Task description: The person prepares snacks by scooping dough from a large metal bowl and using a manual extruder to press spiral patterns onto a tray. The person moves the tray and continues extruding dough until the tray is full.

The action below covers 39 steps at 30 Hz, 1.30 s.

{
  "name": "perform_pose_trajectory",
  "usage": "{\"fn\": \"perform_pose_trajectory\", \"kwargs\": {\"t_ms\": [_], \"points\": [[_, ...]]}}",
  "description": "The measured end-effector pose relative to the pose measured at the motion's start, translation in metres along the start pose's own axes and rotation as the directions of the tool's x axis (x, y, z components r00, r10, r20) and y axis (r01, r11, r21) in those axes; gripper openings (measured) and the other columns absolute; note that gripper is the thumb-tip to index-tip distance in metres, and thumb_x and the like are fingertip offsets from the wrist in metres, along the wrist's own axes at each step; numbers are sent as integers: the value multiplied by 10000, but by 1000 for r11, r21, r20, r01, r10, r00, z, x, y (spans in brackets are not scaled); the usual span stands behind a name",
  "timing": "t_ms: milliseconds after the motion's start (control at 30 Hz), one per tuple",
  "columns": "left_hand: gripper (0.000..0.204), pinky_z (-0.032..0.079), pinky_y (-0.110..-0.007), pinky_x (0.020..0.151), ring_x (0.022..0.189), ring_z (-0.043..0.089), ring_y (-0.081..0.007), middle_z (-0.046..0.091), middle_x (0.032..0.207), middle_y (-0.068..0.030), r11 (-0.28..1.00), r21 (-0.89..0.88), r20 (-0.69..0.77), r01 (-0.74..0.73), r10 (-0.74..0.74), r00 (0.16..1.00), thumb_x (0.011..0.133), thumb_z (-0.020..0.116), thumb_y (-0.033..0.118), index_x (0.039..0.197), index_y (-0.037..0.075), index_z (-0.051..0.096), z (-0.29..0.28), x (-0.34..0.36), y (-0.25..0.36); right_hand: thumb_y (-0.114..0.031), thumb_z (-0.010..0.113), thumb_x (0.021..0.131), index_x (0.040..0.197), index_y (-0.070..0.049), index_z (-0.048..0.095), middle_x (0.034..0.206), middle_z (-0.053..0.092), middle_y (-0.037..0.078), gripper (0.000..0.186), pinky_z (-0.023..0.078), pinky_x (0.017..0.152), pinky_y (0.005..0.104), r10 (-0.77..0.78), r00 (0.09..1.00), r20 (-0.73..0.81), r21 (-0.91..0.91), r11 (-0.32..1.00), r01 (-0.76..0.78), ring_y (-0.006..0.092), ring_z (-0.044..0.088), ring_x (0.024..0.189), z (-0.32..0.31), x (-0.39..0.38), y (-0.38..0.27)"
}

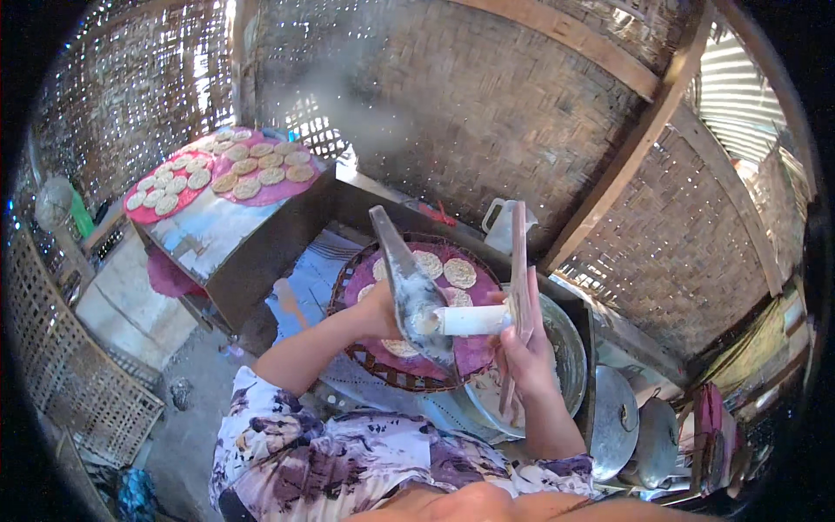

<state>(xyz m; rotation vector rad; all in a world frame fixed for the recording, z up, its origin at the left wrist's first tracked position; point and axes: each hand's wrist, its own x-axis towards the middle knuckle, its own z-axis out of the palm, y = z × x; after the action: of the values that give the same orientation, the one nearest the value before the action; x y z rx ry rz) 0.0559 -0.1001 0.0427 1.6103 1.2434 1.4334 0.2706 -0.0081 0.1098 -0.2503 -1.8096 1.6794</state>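
My left hand [380, 309] grips a grey, paddle-shaped board [402, 271] from behind, its fingers partly hidden; pale residue coats the board's face. My right hand [528, 357] is closed on a narrow wooden board [521, 274] held upright. A white cylinder [470, 320] lies crosswise between the two boards, with some pale material at its left end. Beneath them, a woven round tray [344, 289] with pink sheeting carries several pale, round flat pieces [459, 273]. At its right is a large metal basin [570, 365] with pale contents, partly behind my right hand and forearm.
A raised box surface [200, 239] at the back left holds pink sheets with several pale rounds [248, 187]. A white jug [502, 230] stands by the woven wall [452, 104]. Metal lids [614, 418] lean at the right. A wooden beam [631, 161] slants behind.
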Motion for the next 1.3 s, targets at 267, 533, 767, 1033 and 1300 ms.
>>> {"fn": "perform_pose_trajectory", "kwargs": {"t_ms": [267,533,767,1033,1300], "points": [[384,431,-382,778,872,544,-287,584,879,-107,588,783,41,-203,277,960,562,680,338,882,146,590,1,13,-7,-234,713,635,1271,-135,354,1145,393,215,737,498,589,403,-260,878,403,-813,339,473,383,507,937,14,7,-15],[367,441,-380,761,828,563,-302,594,839,-109,621,744,19,-247,350,937,585,681,329,871,117,593,11,23,-28,-327,737,622,1282,-155,332,1172,347,221,793,496,618,411,-257,897,361,-861,277,426,387,500,946,19,2,16],[436,431,-328,809,910,549,-236,577,966,-78,963,251,-138,-93,130,982,610,695,193,1002,96,532,-2,24,-45,-525,703,599,1337,-40,207,1302,280,147,1013,329,921,417,295,877,380,-58,954,-295,244,361,1142,-29,41,37],[1171,198,-485,1005,1275,146,-405,-30,1404,-232,381,-896,-7,-228,501,866,512,797,371,1384,197,35,-53,48,43,-622,612,613,1341,-59,218,1238,392,142,1002,375,859,467,393,651,650,242,705,-667,304,460,1046,-20,9,53],[1021,203,-473,1019,1265,246,-324,303,1337,-164,443,-849,-36,-287,494,869,579,709,109,1371,69,65,-40,65,42,-643,572,627,1326,-42,245,1223,407,157,978,366,868,483,571,560,600,131,621,-773,320,454,1056,-57,4,44]]}}
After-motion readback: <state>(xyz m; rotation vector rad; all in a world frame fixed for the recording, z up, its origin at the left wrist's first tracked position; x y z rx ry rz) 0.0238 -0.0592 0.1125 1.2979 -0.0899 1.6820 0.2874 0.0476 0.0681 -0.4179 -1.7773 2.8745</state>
